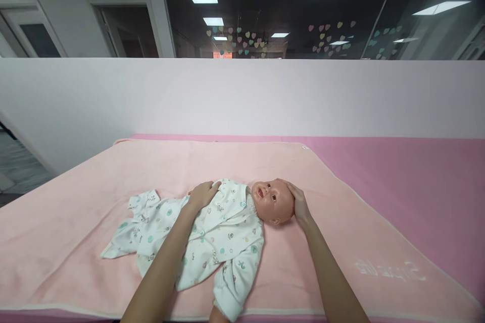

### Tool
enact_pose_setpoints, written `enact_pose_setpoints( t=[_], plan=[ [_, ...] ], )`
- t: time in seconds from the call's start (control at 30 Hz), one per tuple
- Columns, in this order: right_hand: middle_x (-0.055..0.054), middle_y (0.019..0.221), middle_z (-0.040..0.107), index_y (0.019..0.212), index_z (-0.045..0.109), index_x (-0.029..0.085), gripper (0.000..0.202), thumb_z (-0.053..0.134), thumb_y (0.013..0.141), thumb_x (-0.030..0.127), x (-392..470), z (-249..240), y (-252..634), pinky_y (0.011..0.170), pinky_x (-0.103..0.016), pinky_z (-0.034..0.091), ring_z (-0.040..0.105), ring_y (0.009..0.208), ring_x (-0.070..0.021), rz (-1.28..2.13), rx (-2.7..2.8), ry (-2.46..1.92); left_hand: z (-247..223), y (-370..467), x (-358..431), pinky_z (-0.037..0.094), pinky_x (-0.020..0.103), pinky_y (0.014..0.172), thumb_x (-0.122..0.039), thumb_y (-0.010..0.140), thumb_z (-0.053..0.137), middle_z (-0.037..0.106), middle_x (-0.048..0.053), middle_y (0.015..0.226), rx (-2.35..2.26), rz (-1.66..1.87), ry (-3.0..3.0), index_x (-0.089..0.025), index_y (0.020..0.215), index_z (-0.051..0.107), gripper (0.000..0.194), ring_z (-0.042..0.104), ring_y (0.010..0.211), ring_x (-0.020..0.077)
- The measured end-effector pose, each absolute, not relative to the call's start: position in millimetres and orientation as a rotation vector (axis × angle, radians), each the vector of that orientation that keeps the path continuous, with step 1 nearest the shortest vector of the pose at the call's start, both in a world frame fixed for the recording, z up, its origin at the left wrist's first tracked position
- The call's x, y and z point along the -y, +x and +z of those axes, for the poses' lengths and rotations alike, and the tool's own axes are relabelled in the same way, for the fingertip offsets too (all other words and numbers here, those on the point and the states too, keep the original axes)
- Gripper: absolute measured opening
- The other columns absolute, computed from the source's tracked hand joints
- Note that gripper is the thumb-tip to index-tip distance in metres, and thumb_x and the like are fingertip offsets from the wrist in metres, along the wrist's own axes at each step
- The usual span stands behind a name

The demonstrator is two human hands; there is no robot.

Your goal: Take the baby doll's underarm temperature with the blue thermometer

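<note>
A baby doll (273, 199) lies on its back with its head to the right, dressed in a white sleepsuit (223, 232) with small green and grey prints. Over the doll's far sleeve lies my left hand (203, 195), fingers held together and curled onto the cloth; what is under the palm is hidden. My right hand (299, 203) cups the top of the doll's head, thumb and fingers wrapped against it. The legs of the sleepsuit stretch left and look flat. The near sleeve points toward me, with a bit of the doll's hand at its cuff.
Beneath the doll is a pale pink blanket (341, 232) with light lettering at the right, spread over a darker pink surface (417, 186). A white partition (242, 96) stands behind. Beyond it are doors (129, 35) and dark glass with heart stickers.
</note>
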State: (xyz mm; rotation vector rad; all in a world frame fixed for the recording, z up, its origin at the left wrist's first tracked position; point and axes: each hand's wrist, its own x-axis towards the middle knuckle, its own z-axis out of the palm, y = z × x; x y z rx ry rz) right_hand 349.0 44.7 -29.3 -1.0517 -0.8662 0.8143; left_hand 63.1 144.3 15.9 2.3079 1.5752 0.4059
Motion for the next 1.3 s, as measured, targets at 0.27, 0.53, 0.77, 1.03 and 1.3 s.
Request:
enact_pose_setpoints(
  t=[0.27,0.53,0.77,1.03,1.3],
  plan=[
    [-0.006,0.102,0.067,0.09,0.07,0.019,0.041,0.06,0.067,0.052,-46,-31,355,0.095,-0.04,0.038,0.056,0.104,-0.026,0.758,0.747,-1.005,15,62,-145,0.038,0.031,0.064,-0.057,0.083,0.019,0.065,0.008,0.077,-1.569,0.404,2.315,-0.02,0.065,0.052,0.053,0.059,0.076,0.0246],
    [-0.005,0.105,0.066,0.088,0.071,0.019,0.038,0.06,0.067,0.049,-46,-30,346,0.096,-0.039,0.037,0.054,0.107,-0.0281,0.822,0.864,-1.043,11,62,-148,0.039,0.031,0.065,-0.057,0.083,0.019,0.066,0.008,0.08,-1.576,0.41,2.3,-0.02,0.067,0.053,0.053,0.059,0.079,0.0253],
    [-0.006,0.104,0.067,0.091,0.07,0.02,0.041,0.058,0.069,0.053,-46,-32,357,0.097,-0.039,0.037,0.055,0.107,-0.0264,0.791,0.705,-0.954,13,62,-146,0.039,0.031,0.065,-0.058,0.083,0.018,0.066,0.008,0.08,-1.575,0.403,2.309,-0.02,0.065,0.051,0.053,0.059,0.079,0.0254],
    [-0.005,0.106,0.066,0.091,0.07,0.02,0.039,0.061,0.067,0.05,-49,-34,348,0.097,-0.04,0.037,0.054,0.108,-0.0284,0.869,0.854,-1.034,15,63,-146,0.039,0.031,0.066,-0.057,0.083,0.019,0.066,0.009,0.082,-1.581,0.397,2.319,-0.02,0.066,0.053,0.053,0.06,0.081,0.026],
    [-0.006,0.111,0.064,0.093,0.069,0.02,0.043,0.058,0.068,0.053,-50,-37,360,0.098,-0.041,0.037,0.05,0.113,-0.0271,0.756,0.718,-0.972,13,63,-147,0.04,0.031,0.065,-0.058,0.083,0.019,0.067,0.009,0.082,-1.587,0.397,2.312,-0.02,0.068,0.055,0.055,0.06,0.081,0.0261]
  ],
)
